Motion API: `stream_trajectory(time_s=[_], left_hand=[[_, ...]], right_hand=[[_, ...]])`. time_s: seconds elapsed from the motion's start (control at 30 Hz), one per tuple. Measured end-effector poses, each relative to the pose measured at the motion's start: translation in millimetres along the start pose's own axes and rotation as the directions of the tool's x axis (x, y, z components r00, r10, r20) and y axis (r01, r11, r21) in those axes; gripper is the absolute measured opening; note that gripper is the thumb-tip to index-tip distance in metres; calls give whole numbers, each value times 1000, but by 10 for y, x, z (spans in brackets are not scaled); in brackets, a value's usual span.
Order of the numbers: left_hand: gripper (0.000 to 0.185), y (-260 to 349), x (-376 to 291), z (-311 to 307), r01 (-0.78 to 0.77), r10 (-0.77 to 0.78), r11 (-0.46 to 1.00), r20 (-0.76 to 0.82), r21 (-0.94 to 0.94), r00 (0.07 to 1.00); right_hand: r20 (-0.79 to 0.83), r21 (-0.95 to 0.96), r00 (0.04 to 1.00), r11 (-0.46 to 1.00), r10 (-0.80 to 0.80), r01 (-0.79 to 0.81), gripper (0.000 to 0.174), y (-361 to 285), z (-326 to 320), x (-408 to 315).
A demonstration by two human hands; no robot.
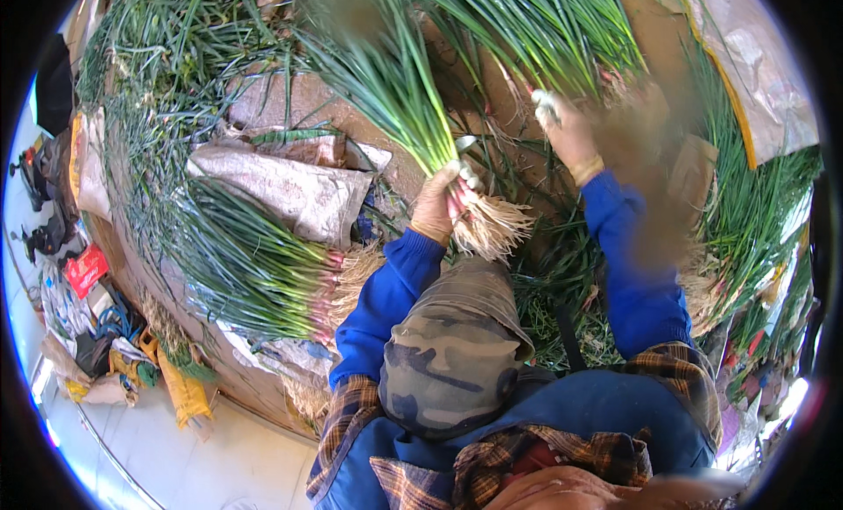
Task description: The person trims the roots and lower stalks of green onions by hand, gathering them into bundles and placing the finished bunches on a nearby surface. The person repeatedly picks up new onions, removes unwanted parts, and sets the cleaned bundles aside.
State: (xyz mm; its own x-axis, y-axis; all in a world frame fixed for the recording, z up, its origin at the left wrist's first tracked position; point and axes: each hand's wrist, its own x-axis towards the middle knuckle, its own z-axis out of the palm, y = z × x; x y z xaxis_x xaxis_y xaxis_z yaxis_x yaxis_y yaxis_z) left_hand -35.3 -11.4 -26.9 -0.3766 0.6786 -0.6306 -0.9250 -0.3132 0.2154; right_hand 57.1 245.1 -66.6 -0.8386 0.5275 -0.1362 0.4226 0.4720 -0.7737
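My left hand grips a bunch of spring onions just above the pink bulbs. Its pale roots fan out towards the lower right, and the green leaves stretch up and away. White coverings wrap some fingertips on both hands. Up and to the right, my right hand is beside the bulb end of a spring onion and near a larger spread of spring onions. Whether its fingers pinch that stem is unclear. Loose stems with roots lie between the two hands.
Stacked spring onions lie left of my left arm, below a dirty white woven sack. Loose leaves heap at upper left. More spring onions and a yellow-edged sack are at right. My camouflage-covered leg is below.
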Motion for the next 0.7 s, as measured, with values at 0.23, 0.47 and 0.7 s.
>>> stream_trajectory(time_s=[0.23,0.47,0.7], left_hand=[[29,29,42,60,91,-78,976,-73,199,994],[18,8,-54,262,33,-31,996,-30,78,999],[14,-132,-394,308,-8,15,965,-25,261,1000]], right_hand=[[58,-381,998,923,-21,41,28,-115,19,121],[526,132,850,987,5,-88,29,-869,2,-660],[209,129,964,972,165,-194,31,-1114,311,-328]])
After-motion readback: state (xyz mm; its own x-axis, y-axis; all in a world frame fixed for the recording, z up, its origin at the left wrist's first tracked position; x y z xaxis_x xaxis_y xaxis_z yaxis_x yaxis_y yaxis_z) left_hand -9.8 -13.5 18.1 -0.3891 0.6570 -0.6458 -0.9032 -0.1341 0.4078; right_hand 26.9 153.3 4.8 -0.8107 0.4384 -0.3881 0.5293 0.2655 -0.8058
